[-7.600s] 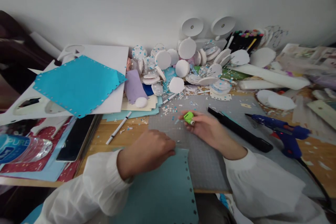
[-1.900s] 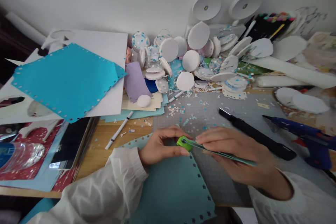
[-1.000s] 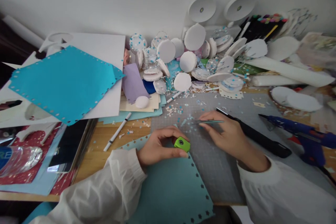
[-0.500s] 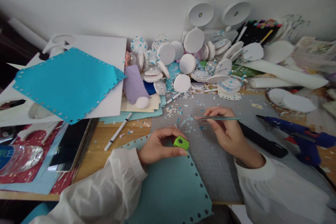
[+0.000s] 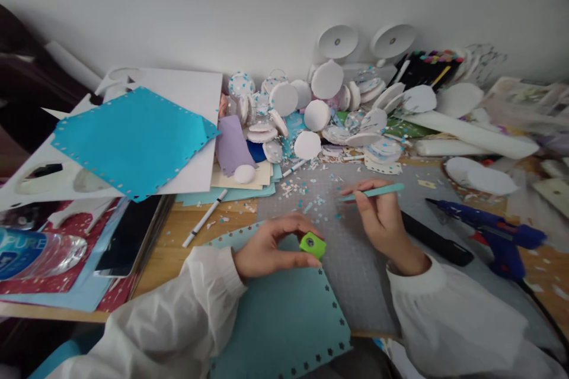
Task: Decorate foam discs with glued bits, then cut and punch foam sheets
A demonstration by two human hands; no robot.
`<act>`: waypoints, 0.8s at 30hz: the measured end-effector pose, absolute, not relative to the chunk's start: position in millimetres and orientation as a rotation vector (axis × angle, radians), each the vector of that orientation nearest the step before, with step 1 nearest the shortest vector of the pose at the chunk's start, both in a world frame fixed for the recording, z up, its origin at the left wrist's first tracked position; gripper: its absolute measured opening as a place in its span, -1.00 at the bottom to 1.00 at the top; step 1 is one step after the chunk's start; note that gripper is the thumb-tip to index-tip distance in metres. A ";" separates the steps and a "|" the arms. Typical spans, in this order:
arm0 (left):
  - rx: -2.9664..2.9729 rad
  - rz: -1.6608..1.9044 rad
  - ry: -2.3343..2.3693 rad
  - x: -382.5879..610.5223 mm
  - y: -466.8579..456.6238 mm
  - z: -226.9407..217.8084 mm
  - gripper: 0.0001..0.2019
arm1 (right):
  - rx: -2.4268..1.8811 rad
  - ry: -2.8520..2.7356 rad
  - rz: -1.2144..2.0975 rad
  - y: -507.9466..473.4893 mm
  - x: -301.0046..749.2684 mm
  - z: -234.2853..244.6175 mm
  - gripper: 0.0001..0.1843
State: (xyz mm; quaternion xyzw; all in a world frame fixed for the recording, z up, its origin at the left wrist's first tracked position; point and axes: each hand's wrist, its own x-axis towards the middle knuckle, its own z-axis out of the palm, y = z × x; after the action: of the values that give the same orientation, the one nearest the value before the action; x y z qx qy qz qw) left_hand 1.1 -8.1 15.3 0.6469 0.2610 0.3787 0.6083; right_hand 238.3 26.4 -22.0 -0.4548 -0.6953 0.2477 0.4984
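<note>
My left hand (image 5: 275, 246) curls around a small bright green craft punch (image 5: 313, 245), gripping it between thumb and fingers. The punch sits at the edge of a teal sheet of paper (image 5: 284, 314) with small flower-shaped holes along its border. To the right, my right hand (image 5: 379, 213) pinches a slim teal tool (image 5: 384, 190) that looks like tweezers, its pointed end towards the left. That hand is over the grey cutting mat (image 5: 355, 284). Loose blue and white punched bits (image 5: 316, 208) lie on the mat just beyond the hands.
A blue and dark glue gun (image 5: 493, 234) and a black tool (image 5: 438, 240) lie at right. Many white discs (image 5: 306, 145) pile along the wall. Left are a bright blue punched sheet (image 5: 137, 136), a marker (image 5: 204, 218), a phone (image 5: 128, 237) and a water bottle (image 5: 40, 251).
The tweezers have turned in my right hand, showing their broad teal side with the right end raised. The punch has tilted slightly. The whole view has shifted a little.
</note>
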 end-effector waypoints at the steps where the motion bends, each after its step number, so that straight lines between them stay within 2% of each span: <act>1: 1.571 0.867 0.576 0.9 -11.9 24.5 -0.70 | -1.103 -1.680 0.566 26.6 239.3 -22.4 -0.92; 5: 1.805 0.807 0.492 -6.6 -35.2 62.9 -0.72 | -1.216 -1.664 0.337 27.1 246.5 -14.1 -0.91; 8: 1.924 0.755 0.584 -23.7 -51.9 76.1 -0.71 | -1.407 -1.817 0.077 29.4 258.5 -0.6 -0.84; 12: 1.965 0.909 1.035 -61.5 -57.0 63.0 -0.76 | -1.741 -1.913 -0.096 39.3 283.3 6.5 -0.66; 15: 1.968 1.021 1.387 -92.5 -48.9 43.2 -0.77 | -1.916 -1.972 -0.194 50.0 302.5 0.9 -0.65; 20: 2.251 0.833 1.714 -125.2 -34.8 20.2 -0.85 | -1.842 -2.075 -0.287 56.9 310.0 -3.9 -0.76; 24: 2.333 0.741 1.731 -127.0 -29.3 12.2 -0.86 | -1.393 -2.208 -0.162 38.8 275.4 4.3 -0.79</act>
State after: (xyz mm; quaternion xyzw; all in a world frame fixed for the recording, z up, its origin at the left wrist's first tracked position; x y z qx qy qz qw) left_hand -127.0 -29.3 12.2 0.7762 0.5758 0.2465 0.0716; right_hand 275.4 38.8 4.3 -0.5143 -0.8150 -0.0597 0.2601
